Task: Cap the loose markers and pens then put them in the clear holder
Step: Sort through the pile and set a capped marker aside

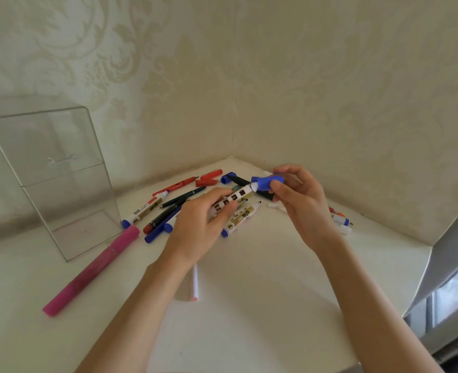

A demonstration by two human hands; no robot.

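White corner desk (249, 305), patterned wall behind. Left hand (203, 219) grips white marker (236, 197) mid-barrel; right hand (297, 195) pinches blue cap (267, 183) at its tip. Light, rigid, smooth plastic: hold barrel firmly. Clear holder (61, 184) well left of left hand.

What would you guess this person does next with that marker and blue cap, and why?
Probably push the blue cap fully onto the white marker. The right hand pinches the cap at the marker's tip while the left hand grips its barrel, and the two look lined up but not seated.
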